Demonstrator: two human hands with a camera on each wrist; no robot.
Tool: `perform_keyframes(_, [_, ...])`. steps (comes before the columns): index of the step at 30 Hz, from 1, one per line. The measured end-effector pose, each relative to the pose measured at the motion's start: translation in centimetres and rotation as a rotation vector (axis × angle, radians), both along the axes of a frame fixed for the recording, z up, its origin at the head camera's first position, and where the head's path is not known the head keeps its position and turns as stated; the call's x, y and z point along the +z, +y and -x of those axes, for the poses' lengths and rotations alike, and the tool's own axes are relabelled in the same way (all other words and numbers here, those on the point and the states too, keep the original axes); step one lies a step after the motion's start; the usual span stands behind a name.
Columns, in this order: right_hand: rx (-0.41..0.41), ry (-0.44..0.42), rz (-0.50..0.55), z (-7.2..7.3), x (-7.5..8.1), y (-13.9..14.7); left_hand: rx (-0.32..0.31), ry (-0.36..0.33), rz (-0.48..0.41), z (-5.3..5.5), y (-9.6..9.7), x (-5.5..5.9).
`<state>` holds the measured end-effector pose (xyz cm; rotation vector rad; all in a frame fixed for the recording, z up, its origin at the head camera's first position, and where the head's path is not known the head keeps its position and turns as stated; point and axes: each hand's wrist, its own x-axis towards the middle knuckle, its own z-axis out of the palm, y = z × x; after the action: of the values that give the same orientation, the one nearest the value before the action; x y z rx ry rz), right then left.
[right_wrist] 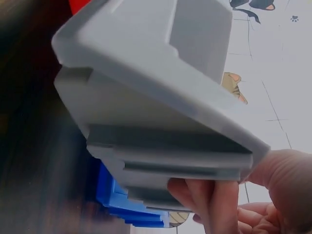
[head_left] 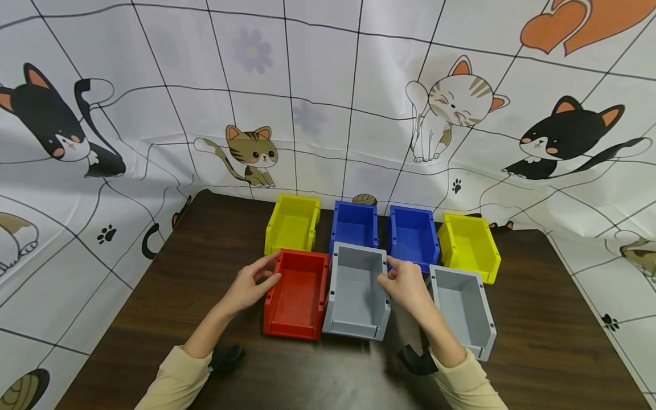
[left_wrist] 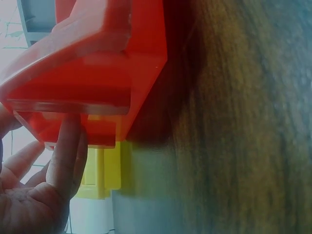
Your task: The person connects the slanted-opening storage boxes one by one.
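Note:
A red plastic bin (head_left: 297,296) stands in the middle of the table, its long side toward my left hand (head_left: 248,290). That hand grips the bin's left wall, thumb at the rim and fingers against the outer ribs, as the left wrist view shows. Directly right of it is a grey bin (head_left: 356,293). My right hand (head_left: 410,287) pinches the grey bin's right wall near the back corner; in the right wrist view its fingers (right_wrist: 222,204) reach under the outer ledge. Both bins hold nothing, and their near walls are low.
Behind stand a yellow bin (head_left: 293,225), two blue bins (head_left: 355,222) and another yellow bin (head_left: 468,245) at the right. A second grey bin (head_left: 461,310) sits right of my right hand. The dark wooden table (head_left: 333,376) meets a cat-print cloth (head_left: 328,131) at the back.

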<state>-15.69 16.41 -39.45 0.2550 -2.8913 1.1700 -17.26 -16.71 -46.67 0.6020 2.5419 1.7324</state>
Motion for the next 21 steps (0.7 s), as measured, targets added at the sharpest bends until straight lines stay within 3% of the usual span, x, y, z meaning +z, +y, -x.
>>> perform_keyframes(4, [0.026, -0.026, 0.024, 0.1, -0.2, 0.5, 0.003, 0.003, 0.007, 0.0, 0.0, 0.1])
perform_keyframes(6, [0.018, 0.017, 0.018, 0.2, -0.4, 0.7, 0.005, -0.001, 0.009, 0.0, 0.0, 0.0])
perform_keyframes(10, [-0.029, 0.26, -0.068, 0.1, -0.6, 0.4, 0.003, -0.006, 0.009, 0.0, -0.1, -0.1])
perform_keyframes(12, [-0.014, 0.394, -0.127, -0.1, -0.6, 0.0, -0.001, -0.009, 0.005, 0.0, -0.1, -0.1])
perform_keyframes(14, [0.06, 0.474, -0.201, -0.2, -0.5, -0.7, -0.003, -0.005, 0.002, 0.0, -0.1, -0.1])
perform_keyframes(16, [0.166, 0.498, -0.273, -0.3, -0.2, -1.4, 0.0, 0.002, -0.002, 0.0, -0.1, -0.1])
perform_keyframes(21, [0.35, 0.394, -0.426, -0.3, 0.4, -3.2, -0.007, 0.087, -0.027, -0.1, -0.2, -0.3])
